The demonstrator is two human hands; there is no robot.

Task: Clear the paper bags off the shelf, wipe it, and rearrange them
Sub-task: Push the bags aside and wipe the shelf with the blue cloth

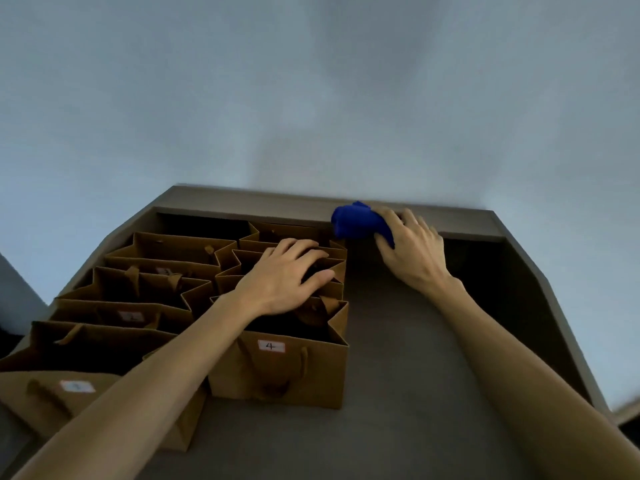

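Several bags: brown paper bags with cord handles [277, 362] stand open in two rows on the left of the grey-brown shelf [408, 358].
Left hand [280, 278]: fingers spread, resting on the bag rims.
Right hand [412, 251]: clutches a crumpled blue cloth [356, 221] at the back ledge.
Handling: probably light, stiff-sided, easily creased; lift by the cords or top rims.

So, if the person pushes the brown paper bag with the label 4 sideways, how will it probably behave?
The brown paper bag labelled 4 probably slides easily: it stands upright on the smooth grey shelf. Its thin walls look creased, so they may buckle under the left hand. Open-topped and seemingly light, it could tip.
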